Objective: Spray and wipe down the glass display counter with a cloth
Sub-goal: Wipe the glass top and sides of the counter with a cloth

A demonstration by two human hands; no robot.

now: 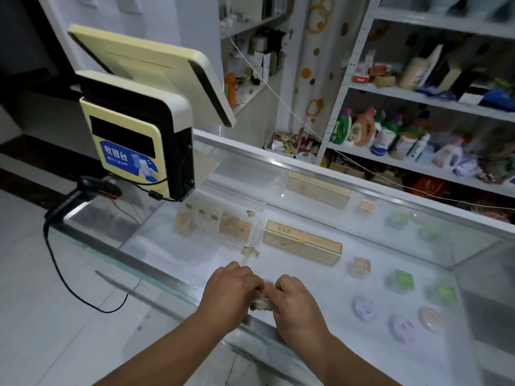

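Observation:
The glass display counter (306, 190) runs from the left to the far right, with cartons and small packets showing under its top. At its near edge, my left hand (231, 285) and my right hand (295, 299) meet over a small crumpled beige cloth (260, 302). Fingers of both hands curl onto the cloth, which lies on the glass and is mostly hidden between them. No spray bottle is in view.
A cream point-of-sale terminal (139, 126) stands on the counter's left end, with a black barcode scanner (92, 190) and its trailing cable (64, 277) beside it. Two small crumpled beige bits (250, 251) lie on the glass. Shelves of bottles (390, 135) stand behind.

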